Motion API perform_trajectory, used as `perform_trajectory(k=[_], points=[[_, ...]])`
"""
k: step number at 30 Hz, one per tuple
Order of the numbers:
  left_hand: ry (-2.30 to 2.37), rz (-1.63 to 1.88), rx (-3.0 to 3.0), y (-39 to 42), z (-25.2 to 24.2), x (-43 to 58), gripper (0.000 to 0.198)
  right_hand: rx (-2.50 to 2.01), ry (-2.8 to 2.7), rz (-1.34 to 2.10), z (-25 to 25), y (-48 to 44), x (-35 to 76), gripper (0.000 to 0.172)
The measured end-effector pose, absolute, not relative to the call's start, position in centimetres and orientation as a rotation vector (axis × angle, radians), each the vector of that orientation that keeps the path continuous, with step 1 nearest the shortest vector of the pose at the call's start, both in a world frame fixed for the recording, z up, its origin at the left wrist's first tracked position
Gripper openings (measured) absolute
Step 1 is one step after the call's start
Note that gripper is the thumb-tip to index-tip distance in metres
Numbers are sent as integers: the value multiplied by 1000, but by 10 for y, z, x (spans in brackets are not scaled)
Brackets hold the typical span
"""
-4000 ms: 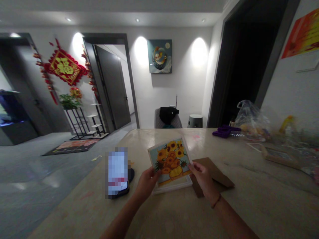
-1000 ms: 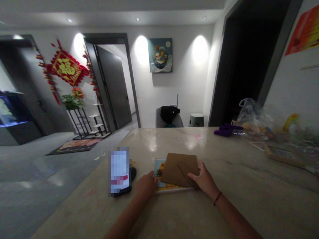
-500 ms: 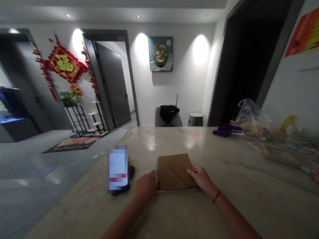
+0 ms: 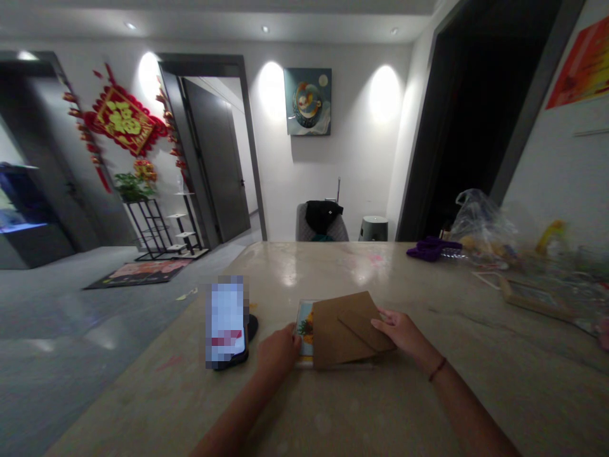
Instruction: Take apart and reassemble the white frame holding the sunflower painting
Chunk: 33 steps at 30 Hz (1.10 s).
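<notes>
My right hand pinches the right edge of a brown picture-frame backing board, which has a diagonal strip like a folded stand on its face. Partly beneath the board lies a picture panel with a pale rim; a strip of light blue and yellow print shows along its left side. My left hand is closed on the left edge of this panel, its fingertips partly hidden. Most of the panel is covered by the board, which sits shifted to the right and slightly turned.
A phone with a blurred screen stands on a dark holder left of my left hand. On the table's right side are a wooden photo frame, a purple cloth and a clear plastic bag. A chair stands behind the table.
My right hand has moved right, sliding the backing board that way and turning it slightly. More of the printed panel shows at the left. My left hand has stayed at the panel's edge.
</notes>
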<state>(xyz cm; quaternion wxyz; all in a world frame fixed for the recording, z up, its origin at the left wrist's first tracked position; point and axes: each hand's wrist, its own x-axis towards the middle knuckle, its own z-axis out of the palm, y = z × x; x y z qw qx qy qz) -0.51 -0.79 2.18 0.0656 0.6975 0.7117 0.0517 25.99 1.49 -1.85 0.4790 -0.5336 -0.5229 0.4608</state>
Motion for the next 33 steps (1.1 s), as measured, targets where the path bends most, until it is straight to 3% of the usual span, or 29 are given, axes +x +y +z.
perform_trajectory(k=[6, 14, 19, 33], points=[[2157, 126, 2082, -6, 19, -6, 40, -1304, -1228, 1159, -13, 13, 270, 60], [2136, 152, 2091, -5, 19, -7, 40, -1277, -1161, 1242, -2, 5, 266, 39], [2115, 170, 2108, -5, 20, -9, 39, -1352, -1197, 1138, -6, 9, 265, 34], [2118, 102, 2171, -6, 15, -6, 35, -1529, -1386, 740, -23, 11, 242, 38]])
